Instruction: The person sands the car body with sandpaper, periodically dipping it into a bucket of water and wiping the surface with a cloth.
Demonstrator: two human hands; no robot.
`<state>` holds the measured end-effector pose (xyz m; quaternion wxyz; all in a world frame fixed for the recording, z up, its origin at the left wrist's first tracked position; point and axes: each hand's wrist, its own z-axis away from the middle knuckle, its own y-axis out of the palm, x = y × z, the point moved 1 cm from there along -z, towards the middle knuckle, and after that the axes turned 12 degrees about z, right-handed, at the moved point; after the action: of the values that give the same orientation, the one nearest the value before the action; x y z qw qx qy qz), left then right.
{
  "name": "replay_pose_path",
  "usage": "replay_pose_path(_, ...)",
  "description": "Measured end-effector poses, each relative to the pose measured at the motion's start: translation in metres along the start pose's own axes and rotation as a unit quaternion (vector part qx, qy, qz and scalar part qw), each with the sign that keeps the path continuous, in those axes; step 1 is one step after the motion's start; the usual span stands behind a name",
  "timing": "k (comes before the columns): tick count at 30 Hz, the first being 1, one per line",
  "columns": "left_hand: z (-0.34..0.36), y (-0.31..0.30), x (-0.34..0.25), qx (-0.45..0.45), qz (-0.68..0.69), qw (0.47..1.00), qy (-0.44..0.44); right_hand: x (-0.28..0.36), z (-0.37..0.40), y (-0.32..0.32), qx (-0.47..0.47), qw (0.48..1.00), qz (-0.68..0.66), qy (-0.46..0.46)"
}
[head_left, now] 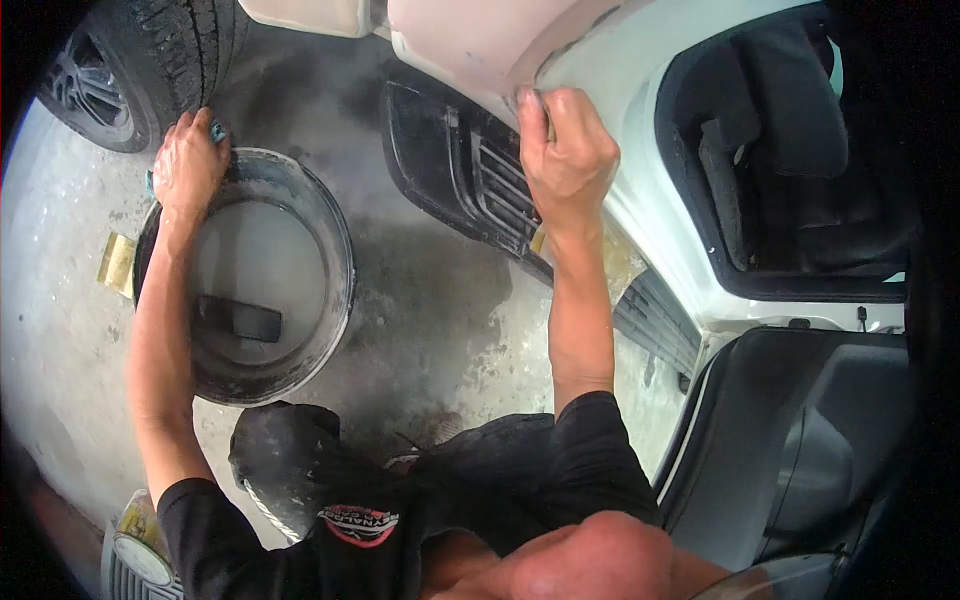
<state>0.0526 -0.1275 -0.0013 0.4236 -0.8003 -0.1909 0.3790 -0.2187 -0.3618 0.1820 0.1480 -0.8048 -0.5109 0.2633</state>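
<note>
My left hand is at the far left rim of a round black bucket, fingers curled over a teal piece that looks like cloth or sponge. Cloudy water fills the bucket, and a dark rectangular block lies in it. My right hand is closed in a pinch against the edge of a vehicle's body panel, pale pinkish there and white farther right. A small grey piece like sandpaper shows at its fingertips; most of it is hidden.
A tyre stands beyond the bucket. Black slatted trim hangs below the panel. A yellowish block lies left of the bucket, and a can at lower left. At right, an open door and window opening.
</note>
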Motion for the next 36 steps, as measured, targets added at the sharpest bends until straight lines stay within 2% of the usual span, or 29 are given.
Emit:
replay_pose_path(5, 0.005, 0.0, -0.007, 0.009, 0.006, 1.0, -0.002, 0.001, -0.007, 0.002, -0.038, 0.999, -0.033, 0.01)
replay_pose_path(6, 0.002, -0.001, -0.005, 0.003, 0.004, 1.0, 0.006, -0.001, -0.005, 0.002, -0.017, 1.0, -0.018, -0.001)
replay_pose_path(7, 0.002, 0.001, -0.005, -0.039, -0.008, 0.999, 0.023, -0.003, 0.001, -0.002, 0.004, 1.0, -0.001, -0.008)
replay_pose_path(8, 0.001, 0.0, -0.002, -0.027, -0.006, 1.0, 0.012, -0.002, 0.001, -0.004, 0.025, 0.999, 0.016, -0.018)
replay_pose_path(11, 0.001, 0.001, -0.009, 0.004, 0.005, 1.0, -0.006, -0.001, -0.009, -0.002, -0.031, 0.999, -0.013, -0.015)
replay_pose_path(14, 0.002, -0.001, -0.006, 0.009, 0.001, 1.0, -0.021, 0.002, -0.004, 0.003, -0.039, 0.999, -0.011, 0.01)
replay_pose_path(17, -0.002, -0.004, -0.007, 0.015, -0.001, 1.0, -0.025, -0.001, -0.001, -0.005, 0.015, 1.0, 0.003, -0.005)
replay_pose_path(20, 0.001, -0.005, -0.011, 0.04, 0.0, 0.999, -0.029, 0.003, -0.008, 0.0, -0.039, 0.998, -0.037, 0.017)
replay_pose_path(23, 0.002, 0.003, -0.003, 0.016, 0.002, 1.0, -0.013, 0.003, 0.002, -0.002, 0.009, 1.0, 0.005, 0.022)
replay_pose_path(26, -0.003, 0.001, -0.002, -0.005, 0.002, 1.0, -0.003, -0.003, 0.0, -0.006, 0.011, 1.0, 0.011, 0.006)
replay_pose_path(32, 0.001, -0.004, -0.008, 0.006, -0.007, 1.0, -0.003, -0.005, -0.012, -0.015, -0.06, 0.971, -0.155, 0.171)
replay_pose_path(33, 0.001, -0.005, -0.009, 0.009, -0.009, 1.0, -0.006, -0.006, -0.011, -0.022, -0.03, 0.969, -0.154, 0.191)
replay_pose_path(36, 0.002, 0.0, -0.006, 0.002, -0.003, 1.0, 0.0, -0.007, -0.01, -0.019, 0.001, 0.991, -0.118, 0.069)
